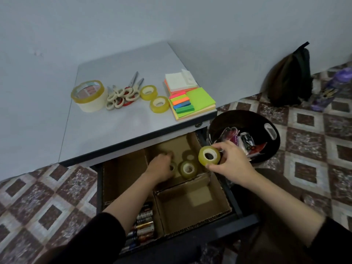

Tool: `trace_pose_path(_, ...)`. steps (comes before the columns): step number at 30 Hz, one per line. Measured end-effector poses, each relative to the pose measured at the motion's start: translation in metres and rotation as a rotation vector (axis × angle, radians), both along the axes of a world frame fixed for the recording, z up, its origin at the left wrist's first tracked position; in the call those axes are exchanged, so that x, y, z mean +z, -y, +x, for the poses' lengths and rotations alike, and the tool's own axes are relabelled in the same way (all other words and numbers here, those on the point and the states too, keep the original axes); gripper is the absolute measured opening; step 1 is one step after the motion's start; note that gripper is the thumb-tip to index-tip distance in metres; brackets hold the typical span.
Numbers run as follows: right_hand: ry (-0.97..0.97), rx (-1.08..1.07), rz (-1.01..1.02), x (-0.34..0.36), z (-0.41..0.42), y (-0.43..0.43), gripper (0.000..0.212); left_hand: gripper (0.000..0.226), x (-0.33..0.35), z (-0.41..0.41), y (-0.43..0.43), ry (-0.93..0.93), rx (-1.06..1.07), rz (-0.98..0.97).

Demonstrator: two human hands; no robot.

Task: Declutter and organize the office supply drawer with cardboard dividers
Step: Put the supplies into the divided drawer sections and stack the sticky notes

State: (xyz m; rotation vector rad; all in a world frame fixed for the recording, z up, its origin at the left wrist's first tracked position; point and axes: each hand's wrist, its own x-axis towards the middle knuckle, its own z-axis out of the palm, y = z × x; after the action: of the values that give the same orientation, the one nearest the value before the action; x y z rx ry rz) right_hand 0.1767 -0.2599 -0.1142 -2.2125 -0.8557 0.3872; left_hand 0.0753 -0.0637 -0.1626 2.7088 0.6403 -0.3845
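Note:
The open drawer (236,212) under the desk holds cardboard dividers (192,184) that form several compartments. In the far compartment stands a yellowish tape roll (187,169). My left hand (162,166) reaches into that compartment and grips another small tape roll (173,167) beside it, mostly hidden by my fingers. Above the drawer's right edge my right hand (231,161) pinches a third tape roll (209,155). Several batteries (143,223) lie in the near left compartment. The near right compartment (190,210) holds nothing.
On the grey desk (118,122) lie a large tape roll (88,95), several scissors (123,94), two small tape rolls (154,98) and stacks of sticky notes (190,98). A black bin (245,134) with rubbish stands right of the drawer. A dark bag (289,80) leans on the wall.

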Motion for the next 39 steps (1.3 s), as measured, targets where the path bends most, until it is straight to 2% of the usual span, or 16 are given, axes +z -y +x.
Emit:
trace_pose_path(9,-0.079,0.019,0.012,-0.01,0.003,0.001,0.049,0.048,-0.005,0.007,0.003,-0.108,-0.07,0.129)
trace_pose_path(11,-0.084,0.025,0.001,-0.008,0.002,-0.002,0.049,0.046,-0.001,0.0,0.004,-0.015,-0.077,0.133)
trace_pose_path(15,-0.109,0.056,-0.003,-0.002,0.001,-0.011,0.046,0.042,0.009,-0.036,0.008,0.374,-0.055,0.131)
trace_pose_path(18,-0.099,0.115,-0.036,-0.001,-0.001,-0.023,0.056,0.042,0.005,-0.075,0.008,0.542,0.072,0.193)
trace_pose_path(20,-0.077,0.174,-0.089,-0.004,-0.003,-0.035,0.068,0.055,0.001,-0.097,0.003,0.513,0.137,0.177)
trace_pose_path(23,-0.005,0.244,-0.178,-0.015,-0.008,-0.057,0.07,0.07,-0.01,-0.114,-0.002,0.388,0.065,0.124)
trace_pose_path(28,0.2,0.312,-0.297,-0.031,-0.022,-0.089,0.065,0.071,-0.017,-0.108,-0.004,0.334,0.053,0.116)
trace_pose_path(39,0.29,0.44,-0.51,-0.058,-0.024,-0.127,0.056,0.067,-0.011,-0.107,-0.003,0.285,0.077,0.102)
